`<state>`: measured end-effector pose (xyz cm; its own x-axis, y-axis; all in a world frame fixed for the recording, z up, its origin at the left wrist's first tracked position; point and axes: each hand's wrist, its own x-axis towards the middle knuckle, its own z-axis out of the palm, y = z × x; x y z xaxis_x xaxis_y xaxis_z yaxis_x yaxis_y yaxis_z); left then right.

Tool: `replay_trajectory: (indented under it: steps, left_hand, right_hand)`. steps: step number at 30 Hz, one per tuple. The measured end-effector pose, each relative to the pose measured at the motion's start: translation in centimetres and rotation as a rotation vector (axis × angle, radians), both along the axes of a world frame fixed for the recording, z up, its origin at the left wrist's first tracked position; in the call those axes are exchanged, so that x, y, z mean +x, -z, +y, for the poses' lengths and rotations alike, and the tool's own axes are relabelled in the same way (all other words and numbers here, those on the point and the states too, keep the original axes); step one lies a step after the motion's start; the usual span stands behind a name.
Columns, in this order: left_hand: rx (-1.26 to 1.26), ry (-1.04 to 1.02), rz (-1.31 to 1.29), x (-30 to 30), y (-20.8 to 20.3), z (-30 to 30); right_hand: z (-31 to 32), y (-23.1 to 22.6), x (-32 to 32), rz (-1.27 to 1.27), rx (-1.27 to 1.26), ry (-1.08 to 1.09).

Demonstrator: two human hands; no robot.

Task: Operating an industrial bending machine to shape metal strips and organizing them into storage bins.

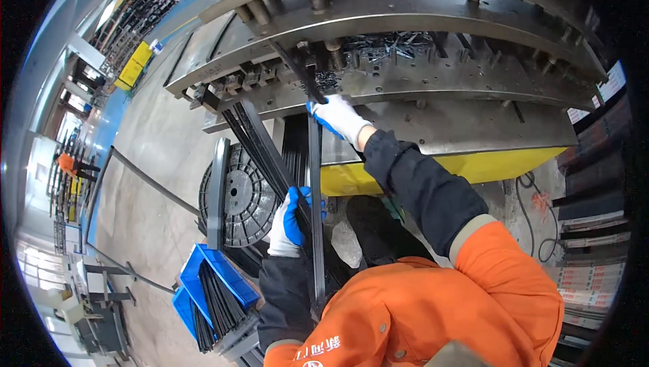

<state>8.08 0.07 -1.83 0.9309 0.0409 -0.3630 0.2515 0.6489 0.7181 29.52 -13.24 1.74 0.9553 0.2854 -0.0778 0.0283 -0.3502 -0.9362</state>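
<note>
My left hand (289,223), in a white glove with blue palm and fingers, is wrapped round a bundle of long dark metal strips (262,154). The bundle slants up and left toward the press edge. My right hand (340,119), gloved the same way, is closed on a dark metal strip (301,73) at the front of the press. The far end of that strip reaches over the lower die plate (399,86). Another long grooved strip (316,211) runs down from below my right hand, past my left hand, toward my body; whether both are one piece I cannot tell.
Metal scraps (389,46) lie between the press plates. Left of me stand a black ribbed reel (236,191) and blue bins (215,269) holding dark strips. A yellow panel (439,169) fronts the press. Stacked packs (595,252) are at right; a person in orange (67,164) is far left.
</note>
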Motion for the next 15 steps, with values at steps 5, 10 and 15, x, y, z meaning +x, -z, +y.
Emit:
replay_trajectory:
  steps: [5,10,15]
  left_hand:
    - [0.261,-0.157,-0.029,-0.4,4.4,2.9]
    - [0.222,-0.093,-0.023,-0.1,3.5,2.9]
    - [0.116,-0.068,-0.067,0.1,-0.6,1.9]
  right_hand:
    - [-0.6,-1.7,-1.3,-0.139,0.090,-0.078]
    - [-1.1,-1.4,-2.1,0.234,0.277,-0.132]
    - [-0.8,-2.1,-4.2,0.272,0.387,-0.256]
